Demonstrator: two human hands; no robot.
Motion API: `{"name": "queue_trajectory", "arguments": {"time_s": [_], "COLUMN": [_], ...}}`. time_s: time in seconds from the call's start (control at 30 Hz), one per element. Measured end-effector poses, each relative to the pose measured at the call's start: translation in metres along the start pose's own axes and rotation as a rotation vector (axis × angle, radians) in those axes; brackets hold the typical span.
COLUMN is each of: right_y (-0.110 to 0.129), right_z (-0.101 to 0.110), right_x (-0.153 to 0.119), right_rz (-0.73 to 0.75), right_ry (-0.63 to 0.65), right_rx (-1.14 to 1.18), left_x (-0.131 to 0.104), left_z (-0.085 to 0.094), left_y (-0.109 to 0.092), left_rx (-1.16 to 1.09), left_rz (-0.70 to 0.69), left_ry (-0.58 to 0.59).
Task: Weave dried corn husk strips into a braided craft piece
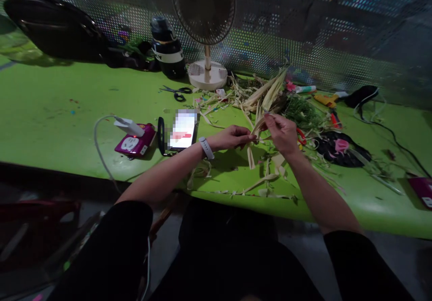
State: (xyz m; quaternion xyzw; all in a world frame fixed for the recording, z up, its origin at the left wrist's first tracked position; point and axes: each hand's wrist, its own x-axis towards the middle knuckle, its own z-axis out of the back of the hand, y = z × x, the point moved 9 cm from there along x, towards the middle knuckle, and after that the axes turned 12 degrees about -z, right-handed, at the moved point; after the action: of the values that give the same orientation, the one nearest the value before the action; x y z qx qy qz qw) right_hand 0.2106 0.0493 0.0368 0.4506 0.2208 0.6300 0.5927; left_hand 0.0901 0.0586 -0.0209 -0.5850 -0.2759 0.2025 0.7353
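In the head view, my left hand point(232, 137) pinches a pale, dried corn husk strip point(250, 158), one end hanging below the fingers. My right hand point(281, 132), close by on the right, grips the same husk strip between thumb and fingers, a little higher. Both hands are just above the green table. Behind them lies a heap of dried corn husks point(270, 92), some long and pointing to the back. Husk scraps point(266, 181) are scattered near the front edge. A red-handled tool point(301, 137) shows partly behind my right hand; its kind is hidden.
Left of my hands are a lit phone point(184, 130) and a purple power socket point(138, 141) with a cabled charger. Scissors point(178, 93), a bottle point(168, 53) and a fan point(206, 74) stand or lie behind. To the right are a yellow glue gun point(326, 99) and a pink flower point(341, 146).
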Motion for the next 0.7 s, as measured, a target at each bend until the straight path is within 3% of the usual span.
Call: {"name": "queue_trajectory", "arguments": {"time_s": [0.2,0.37,0.53,0.6,0.7], "right_y": [-0.001,-0.009,-0.016,-0.024,-0.043], "right_z": [-0.008,-0.014,-0.014,-0.009,-0.007], "right_x": [0.005,0.006,0.008,0.011,0.012], "right_rz": [0.012,-0.044,-0.088,-0.164,-0.39], "right_ry": [0.126,0.172,0.13,0.087,0.068], "right_rx": [-0.216,-0.139,-0.072,0.021,0.233], "left_x": [0.0,-0.001,-0.002,-0.001,0.001], "left_z": [0.021,0.012,0.008,0.01,0.022], "left_y": [0.006,0.013,0.01,0.009,0.013], "left_rx": [-0.165,-0.157,-0.148,-0.193,-0.298], "left_rz": [-0.016,0.048,0.052,0.037,-0.003], "left_ry": [-0.189,-0.059,-0.028,-0.086,-0.276]}}
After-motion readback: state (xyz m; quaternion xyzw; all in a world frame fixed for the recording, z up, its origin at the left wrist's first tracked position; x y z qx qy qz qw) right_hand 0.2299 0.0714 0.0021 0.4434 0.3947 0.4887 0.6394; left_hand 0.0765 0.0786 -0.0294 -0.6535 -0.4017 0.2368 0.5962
